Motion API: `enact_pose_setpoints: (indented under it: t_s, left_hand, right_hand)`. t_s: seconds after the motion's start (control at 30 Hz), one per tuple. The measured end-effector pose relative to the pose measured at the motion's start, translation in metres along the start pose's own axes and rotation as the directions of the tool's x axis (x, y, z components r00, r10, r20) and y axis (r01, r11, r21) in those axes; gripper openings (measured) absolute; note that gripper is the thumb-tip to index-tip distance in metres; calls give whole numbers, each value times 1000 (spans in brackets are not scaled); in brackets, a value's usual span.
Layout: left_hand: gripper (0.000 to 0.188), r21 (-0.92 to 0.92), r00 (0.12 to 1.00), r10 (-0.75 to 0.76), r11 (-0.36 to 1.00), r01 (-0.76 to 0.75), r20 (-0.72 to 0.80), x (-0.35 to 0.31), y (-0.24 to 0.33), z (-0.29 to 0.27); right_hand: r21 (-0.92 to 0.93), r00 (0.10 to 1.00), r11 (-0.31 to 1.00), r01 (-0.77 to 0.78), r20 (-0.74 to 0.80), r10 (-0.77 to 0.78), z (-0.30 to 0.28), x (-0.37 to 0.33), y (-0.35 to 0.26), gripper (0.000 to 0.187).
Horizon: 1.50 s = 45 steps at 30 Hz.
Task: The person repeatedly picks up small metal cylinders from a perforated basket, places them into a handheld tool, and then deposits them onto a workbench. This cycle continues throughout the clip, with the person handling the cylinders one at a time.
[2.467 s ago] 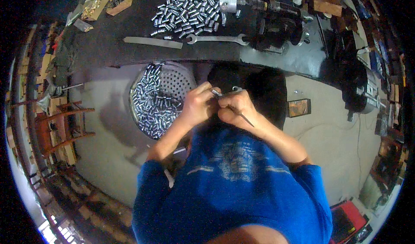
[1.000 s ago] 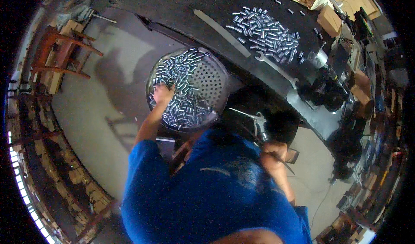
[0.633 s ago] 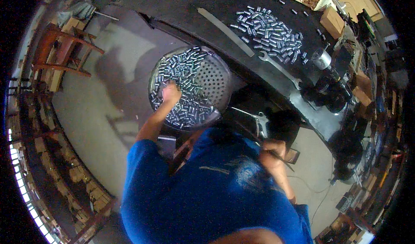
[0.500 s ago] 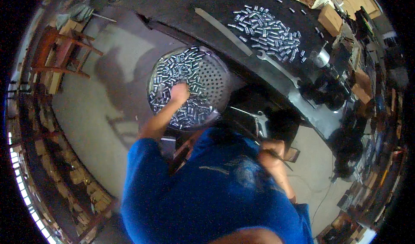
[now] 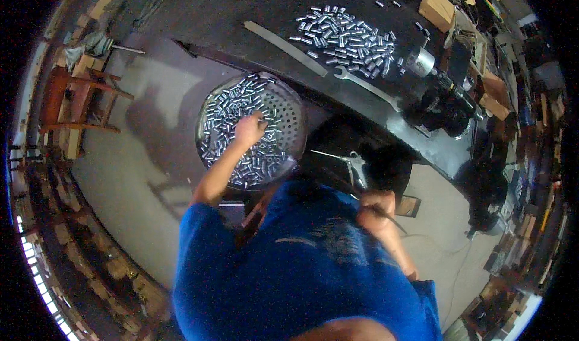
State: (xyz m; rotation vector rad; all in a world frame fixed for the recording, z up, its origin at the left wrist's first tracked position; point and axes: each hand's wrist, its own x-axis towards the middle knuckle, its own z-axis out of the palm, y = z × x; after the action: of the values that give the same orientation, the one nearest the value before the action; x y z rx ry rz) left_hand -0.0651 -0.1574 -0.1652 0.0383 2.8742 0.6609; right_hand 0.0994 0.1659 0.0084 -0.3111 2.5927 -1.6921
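My left hand (image 5: pixel 249 131) reaches into a round perforated metal tray (image 5: pixel 294 113), its fingers closed among many small shiny metal sleeves (image 5: pixel 232 108). Whether a sleeve is between the fingertips I cannot make out. The sleeves lie heaped over the tray's left and lower parts, while holes show through on its right side. My right hand (image 5: pixel 376 211), close to my body, is wrapped round the dark hose (image 5: pixel 395 225) of an air blow gun (image 5: pixel 356 167). The gun's grip is just above this hand, and its thin nozzle points left toward the tray.
On the dark workbench (image 5: pixel 229 36) beyond the tray lie another pile of sleeves (image 5: pixel 347 42), a flat metal bar (image 5: pixel 286 48) and an open-end wrench (image 5: pixel 368 87). A dark machine (image 5: pixel 443 114) and a wooden block (image 5: pixel 436 9) stand right. A wooden stool (image 5: pixel 84 102) is far left.
The view has shifted, so the bench things sit further left. My left hand stays over the sleeves, its fingers turned slightly more to the right. My right hand keeps its hold on the hose.
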Motion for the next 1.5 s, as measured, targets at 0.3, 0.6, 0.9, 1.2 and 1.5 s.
enact_pose_setpoints:
  t_s: [0.3, 0.6, 0.9, 1.2, 1.5]
  left_hand:
    - [19, -808, 886, 182, 518, 281, 425, -44, 68, -48]
    - [29, -803, 685, 550, -43, 594, 477, -89, 156, -56]
    - [21, -923, 874, 357, 316, 219, 330, -93, 171, -53]
    - [23, -555, 749, 662, 616, -559, -20, -94, 195, -75]
    - [25, -280, 595, 802, 559, -781, -58, -96, 206, -79]
  right_hand:
    - [56, 993, 998, -30, 119, 23, -6, 11, -4, 17]
    - [75, 980, 995, 66, 182, -79, -7, 18, -7, 20]
    - [111, 984, 991, 81, 153, -97, -10, 14, 3, 20]
    - [67, 966, 981, 183, 174, -192, -8, 21, -2, 18]
    - [85, 988, 993, 77, 131, -87, 0, 15, 8, 15]
